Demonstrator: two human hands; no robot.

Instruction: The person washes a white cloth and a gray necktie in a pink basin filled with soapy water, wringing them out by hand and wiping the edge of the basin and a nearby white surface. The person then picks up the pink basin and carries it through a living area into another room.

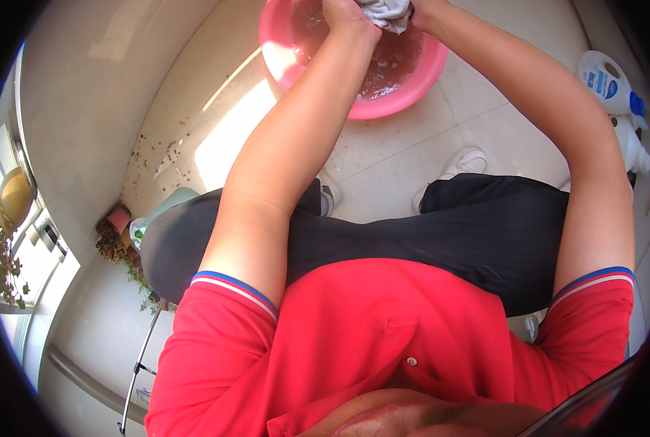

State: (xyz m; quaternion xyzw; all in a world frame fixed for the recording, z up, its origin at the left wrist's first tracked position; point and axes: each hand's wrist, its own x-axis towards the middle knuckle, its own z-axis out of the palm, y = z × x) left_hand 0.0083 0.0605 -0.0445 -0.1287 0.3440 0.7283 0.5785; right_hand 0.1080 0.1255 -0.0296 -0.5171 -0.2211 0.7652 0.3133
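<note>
- Hanging bunched between the two hands at the top edge, the cloth [387, 14] looks pale grey-white, crumpled and folded on itself, over a pink basin [385, 111].
- The left hand [348, 16] has hold of the cloth's left side and the right hand [428, 12] its right side; both seem curled in — how tightly cannot be told.
- Below the cloth, the basin holds brownish-pink water [396, 64] with bubbles and bright glints.
- The left forearm [299, 138] crosses the basin's rim and blocks part of the water; the right forearm [518, 76] passes beyond its right side.
- Two light shoes [465, 162] stand on the tiled floor [394, 149], below black trousers [412, 237] and a red shirt [383, 320].
- At the right, a white bottle with a blue cap [636, 103] lies near another white container [631, 146].
- At the left are dark crumbs [168, 154], a small reddish pot [119, 217] and a leafy plant [5, 255] by the window.
- The top edge cuts off the fingers, the upper cloth and the far rim — and a pale green thing [178, 197] behind the knee is hard to make out.
</note>
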